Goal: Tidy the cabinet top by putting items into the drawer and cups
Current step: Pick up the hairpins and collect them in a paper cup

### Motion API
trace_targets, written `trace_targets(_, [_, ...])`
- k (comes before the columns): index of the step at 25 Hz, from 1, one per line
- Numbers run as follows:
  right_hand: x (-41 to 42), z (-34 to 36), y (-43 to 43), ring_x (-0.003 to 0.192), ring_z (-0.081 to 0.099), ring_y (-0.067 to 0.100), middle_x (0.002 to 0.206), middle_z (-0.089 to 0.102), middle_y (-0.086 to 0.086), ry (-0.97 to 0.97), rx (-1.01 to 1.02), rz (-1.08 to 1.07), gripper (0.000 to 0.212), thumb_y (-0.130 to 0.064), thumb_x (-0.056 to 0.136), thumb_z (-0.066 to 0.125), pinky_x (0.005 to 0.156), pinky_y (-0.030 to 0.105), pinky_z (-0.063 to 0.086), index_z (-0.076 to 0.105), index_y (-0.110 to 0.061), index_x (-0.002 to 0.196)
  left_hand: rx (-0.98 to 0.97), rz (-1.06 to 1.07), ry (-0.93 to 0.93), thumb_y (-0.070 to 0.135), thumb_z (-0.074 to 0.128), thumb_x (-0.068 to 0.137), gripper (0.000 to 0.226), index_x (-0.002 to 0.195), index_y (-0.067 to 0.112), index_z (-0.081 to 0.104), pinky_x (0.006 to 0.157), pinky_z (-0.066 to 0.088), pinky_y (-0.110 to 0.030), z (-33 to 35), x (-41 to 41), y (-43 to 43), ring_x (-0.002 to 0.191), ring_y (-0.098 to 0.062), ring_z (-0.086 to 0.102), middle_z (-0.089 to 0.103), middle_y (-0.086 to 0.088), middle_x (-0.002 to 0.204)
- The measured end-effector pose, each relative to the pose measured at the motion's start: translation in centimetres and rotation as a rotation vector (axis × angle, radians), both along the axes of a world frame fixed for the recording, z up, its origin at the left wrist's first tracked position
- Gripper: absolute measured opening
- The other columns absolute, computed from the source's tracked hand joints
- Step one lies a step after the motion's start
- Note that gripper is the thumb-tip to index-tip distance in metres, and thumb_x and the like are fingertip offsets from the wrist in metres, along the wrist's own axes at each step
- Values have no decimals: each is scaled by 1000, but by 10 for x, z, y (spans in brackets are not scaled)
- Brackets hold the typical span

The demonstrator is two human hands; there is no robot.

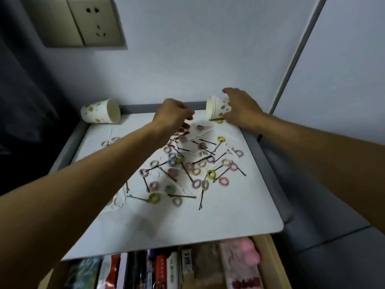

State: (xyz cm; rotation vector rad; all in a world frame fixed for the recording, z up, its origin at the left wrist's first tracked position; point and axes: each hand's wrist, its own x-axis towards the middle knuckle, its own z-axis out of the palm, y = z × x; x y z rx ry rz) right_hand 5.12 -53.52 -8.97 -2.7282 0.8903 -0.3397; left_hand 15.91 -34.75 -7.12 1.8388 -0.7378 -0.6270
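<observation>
Cluttered tabletop (pixel 208 222): our right hand (pixel 242 110) grips a tipped paper cup (pixel 216 109); left hand (pixel 174 113) curled, contents we can't tell.

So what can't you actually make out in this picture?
All head view:
Whatever the left hand pinches, if anything: its curled fingers are blurred and hide it.
The base of the right cup: the right hand gripping it covers it.
The drawer contents: cut off by the bottom edge, overhung by the cabinet top, labels too blurred to read.
</observation>
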Motion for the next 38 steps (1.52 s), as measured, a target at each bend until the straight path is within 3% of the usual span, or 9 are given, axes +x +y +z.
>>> trace_targets(9, [11, -28, -38, 99, 56, 19, 118, 58, -1, -90, -6, 107, 68, -39, 69, 83, 77, 32, 43, 50, -20, 125, 86, 45, -167, 25, 69, 89, 20, 98, 8, 73, 75, 56, -32, -29, 3, -108, 88, -27, 71, 73, -12, 96])
trace_targets(15, [8, -23, -36, 105, 54, 20, 123, 56, 0, -65, 15, 98, 69, -29, 70, 85, 86, 36, 45, 48, -20, 128, 24, 260, -180, 20, 65, 92, 11, 89, 11, 73, 73, 53, -27, -16, 16, -88, 79, -25, 69, 73, -12, 93])
trace_targets(18, [11, -23, -35, 108, 55, 22, 124, 58, 2, -30, 32, 70, 70, -28, 71, 84, 86, 34, 44, 47, -19, 130, 85, 386, -388, 26, 51, 96, 21, 101, 16, 69, 89, 53, -42, 1, 27, -61, 94, -29, 64, 69, -8, 102])
trace_targets(22, [5, -3, -11, 127, 47, 28, 143, 48, 7, -4, 4, 2, 87, -29, 71, 85, 103, 34, 37, 39, -14, 143, 14, 390, -571, 30, 43, 98, 23, 105, 20, 62, 88, 50, -44, 22, 25, -17, 99, -27, 60, 66, -4, 110])
trace_targets(25, [-11, 20, 46, 119, 55, 16, 132, 58, 1, -392, 211, -25, 50, -19, 86, 72, 93, 19, 42, 54, -16, 133, -116, 256, -441, 28, 46, 98, 16, 100, 20, 60, 68, 41, -24, 39, 0, 20, 96, -19, 58, 63, -4, 112])
trace_targets(29, [-68, 38, 157, 108, 64, 6, 118, 67, -9, -671, 829, 91, 27, -15, 100, 51, 92, 24, 52, 59, -28, 122, -259, 65, -224, 27, 45, 102, 17, 95, 15, 55, 71, 46, -29, 51, -57, 83, 83, -18, 57, 63, 0, 89])
trace_targets(32, [-108, 42, 215, 108, 64, 1, 116, 69, -13, -663, 917, 155, 45, 1, 94, 54, 81, 15, 52, 56, -35, 121, -314, 22, -110, 30, 51, 99, 15, 91, 20, 58, 79, 55, -42, 49, -87, 129, 87, -19, 63, 65, 4, 87])
trace_targets(35, [-121, 35, 260, 111, 63, 3, 113, 70, -15, -561, 952, 266, 51, 7, 89, 56, 90, 18, 51, 58, -33, 120, -368, 93, 33, 27, 68, 90, 13, 90, 20, 57, 57, 49, -32, 43, -112, 168, 73, -14, 61, 63, 8, 76])
trace_targets(38, [-120, 24, 269, 103, 64, 0, 113, 69, -12, -348, 769, 269, 42, 2, 90, 58, 90, 17, 49, 64, -26, 120, -379, 251, 143, 29, 81, 77, 44, 109, 25, 51, 53, 52, -23, 34, -119, 190, 67, -1, 64, 64, 7, 88])
